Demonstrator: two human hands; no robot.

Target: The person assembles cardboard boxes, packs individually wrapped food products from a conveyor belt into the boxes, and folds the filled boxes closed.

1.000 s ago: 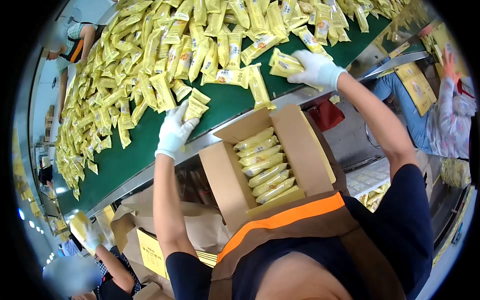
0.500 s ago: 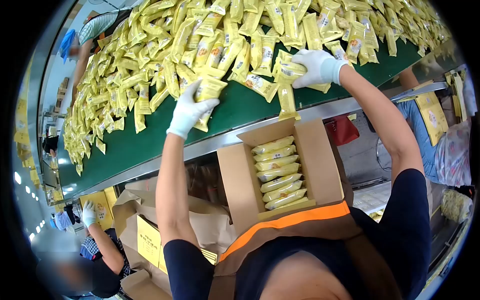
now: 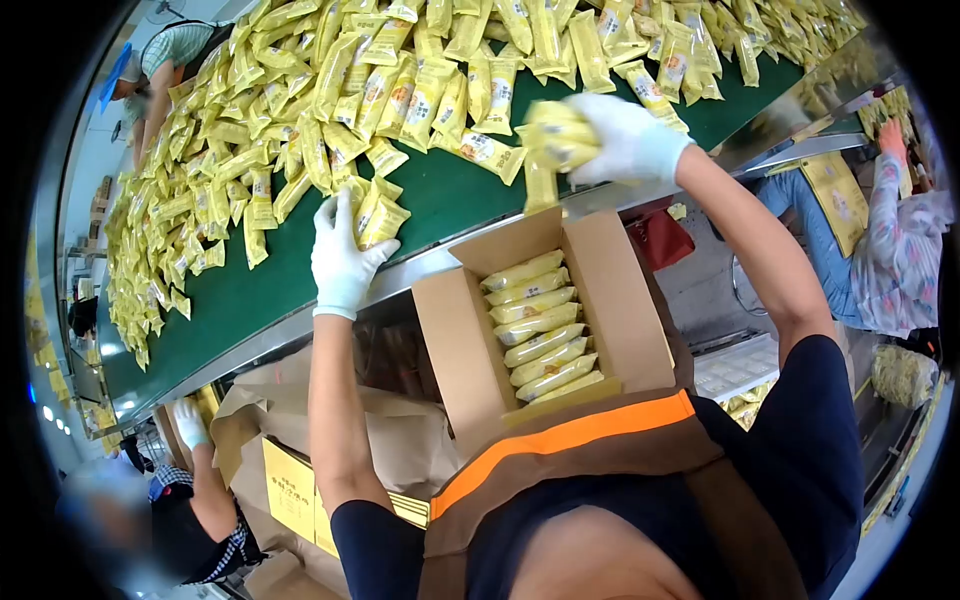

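In the head view, the white-gloved left hand [image 3: 343, 265] grasps shiny yellow plastic packets [image 3: 381, 218] beyond and left of the open brown cardboard box [image 3: 448, 345]; the white-gloved right hand [image 3: 628, 145] grips a blurred yellow bundle [image 3: 560, 135] beyond it. A yellow packet row [image 3: 541, 345] lies inside.

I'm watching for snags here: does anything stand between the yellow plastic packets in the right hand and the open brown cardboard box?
Between the packets in the right hand and the box are another yellow packet, the silver metal belt edge and the box's raised brown flap.
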